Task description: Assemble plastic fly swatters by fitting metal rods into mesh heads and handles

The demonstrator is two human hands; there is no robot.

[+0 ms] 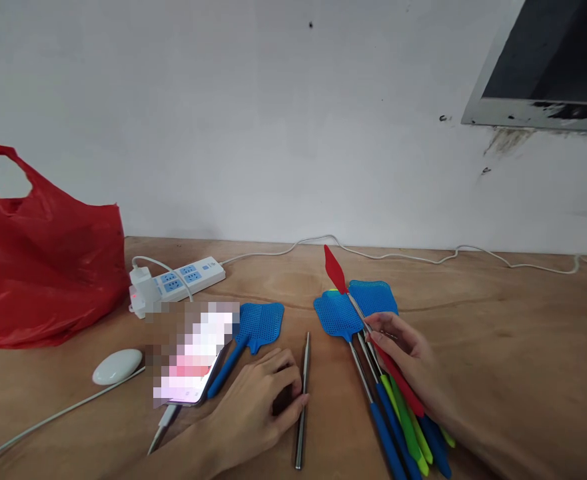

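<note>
My right hand (pixel 403 343) is closed around the metal shaft of a red fly swatter (pixel 335 269), its head turned nearly edge-on and its red handle slanting down below my fingers. Beneath it lies a pile of fly swatters with blue heads (pixel 337 313), metal shafts and blue, green and yellow-green handles (pixel 407 427). My left hand (pixel 260 407) rests on the table, curled, its thumb and fingertips pinching a thin metal rod (pixel 301 427). Just left of that hand, a single blue fly swatter (pixel 260 323) lies with its handle toward me.
A phone (pixel 198 360) with a blurred screen and plugged-in cable lies at the left. Behind it stands a white power strip (pixel 193 277). Farther left are a white computer mouse (pixel 117 367) and a red plastic bag (pixel 48 267). A white cord (pixel 388 256) runs along the wall.
</note>
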